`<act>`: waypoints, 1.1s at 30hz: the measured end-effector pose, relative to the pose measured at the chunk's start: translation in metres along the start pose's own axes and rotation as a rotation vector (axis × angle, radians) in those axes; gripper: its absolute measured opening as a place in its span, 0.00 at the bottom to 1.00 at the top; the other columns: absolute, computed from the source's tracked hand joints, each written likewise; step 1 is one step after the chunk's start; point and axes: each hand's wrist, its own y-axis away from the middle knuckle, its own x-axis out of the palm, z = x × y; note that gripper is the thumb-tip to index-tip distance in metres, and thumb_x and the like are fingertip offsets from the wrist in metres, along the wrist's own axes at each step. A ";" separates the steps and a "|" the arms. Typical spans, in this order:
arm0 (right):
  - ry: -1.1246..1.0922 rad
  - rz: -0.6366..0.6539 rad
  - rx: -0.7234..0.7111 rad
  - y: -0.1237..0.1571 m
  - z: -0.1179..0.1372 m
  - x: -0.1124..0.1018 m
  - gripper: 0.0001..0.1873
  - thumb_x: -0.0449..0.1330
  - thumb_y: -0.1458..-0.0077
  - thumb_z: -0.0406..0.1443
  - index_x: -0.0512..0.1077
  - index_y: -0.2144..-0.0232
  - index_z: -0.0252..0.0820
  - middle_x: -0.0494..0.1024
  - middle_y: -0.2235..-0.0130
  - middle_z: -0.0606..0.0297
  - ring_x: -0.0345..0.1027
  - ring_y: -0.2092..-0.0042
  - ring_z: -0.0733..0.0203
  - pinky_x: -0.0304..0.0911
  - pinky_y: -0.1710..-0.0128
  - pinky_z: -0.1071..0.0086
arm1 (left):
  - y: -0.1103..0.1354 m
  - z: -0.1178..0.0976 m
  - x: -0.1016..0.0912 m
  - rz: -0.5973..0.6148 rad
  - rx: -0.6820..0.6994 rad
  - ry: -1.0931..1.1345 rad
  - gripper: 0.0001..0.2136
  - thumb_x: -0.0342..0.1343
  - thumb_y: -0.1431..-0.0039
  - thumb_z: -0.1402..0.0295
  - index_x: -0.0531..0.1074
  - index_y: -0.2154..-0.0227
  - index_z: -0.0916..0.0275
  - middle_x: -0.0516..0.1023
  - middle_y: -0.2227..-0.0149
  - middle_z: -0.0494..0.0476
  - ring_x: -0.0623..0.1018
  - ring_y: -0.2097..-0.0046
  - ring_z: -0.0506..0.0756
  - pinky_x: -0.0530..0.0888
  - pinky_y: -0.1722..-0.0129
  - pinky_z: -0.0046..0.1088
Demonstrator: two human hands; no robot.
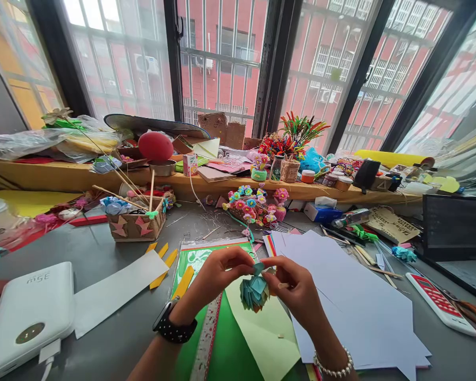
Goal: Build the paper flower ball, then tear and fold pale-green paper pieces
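Both hands are raised over the middle of the desk around a teal paper flower (253, 293) built of many folded petals. With thumb and fingertips, my left hand (230, 270) pinches a small teal paper petal (258, 268) at the flower's top. My right hand (291, 283) grips the same top part from the other side, its fingers bent inward. Which fingers bear the flower's weight I cannot make out. Beneath the hands lie a pale green paper sheet (257, 330), a green folder (230, 354) and a ruler (208, 336).
White paper sheets (352, 301) spread on the right, near a calculator (442, 304). To the left are a white power bank (31, 317), a paper strip (118, 291) and a basket (136, 227) with sticks. Small colourful flowers (253, 203) stand behind. Craft supplies crowd the ledge (206, 185).
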 end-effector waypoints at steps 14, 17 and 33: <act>-0.019 0.007 0.011 0.000 -0.002 0.000 0.10 0.54 0.51 0.38 0.71 0.68 0.39 0.58 0.80 0.72 0.46 0.80 0.70 0.46 0.81 0.75 | 0.000 0.000 0.003 -0.002 0.023 -0.035 0.03 0.55 0.52 0.71 0.70 0.74 0.65 0.72 0.73 0.51 0.72 0.69 0.49 0.69 0.68 0.23; -0.032 0.044 0.026 0.000 0.000 -0.002 0.10 0.55 0.52 0.37 0.71 0.67 0.38 0.58 0.80 0.72 0.46 0.80 0.70 0.46 0.81 0.74 | -0.001 0.001 0.002 0.009 0.007 0.000 0.03 0.55 0.52 0.71 0.70 0.74 0.65 0.71 0.74 0.51 0.72 0.69 0.49 0.69 0.69 0.23; 0.059 -0.055 0.086 0.002 -0.005 0.007 0.08 0.54 0.52 0.37 0.70 0.69 0.38 0.55 0.83 0.74 0.46 0.80 0.69 0.46 0.81 0.75 | -0.001 0.003 0.006 -0.094 0.136 -0.249 0.04 0.54 0.51 0.71 0.71 0.77 0.65 0.72 0.76 0.51 0.72 0.72 0.49 0.68 0.72 0.23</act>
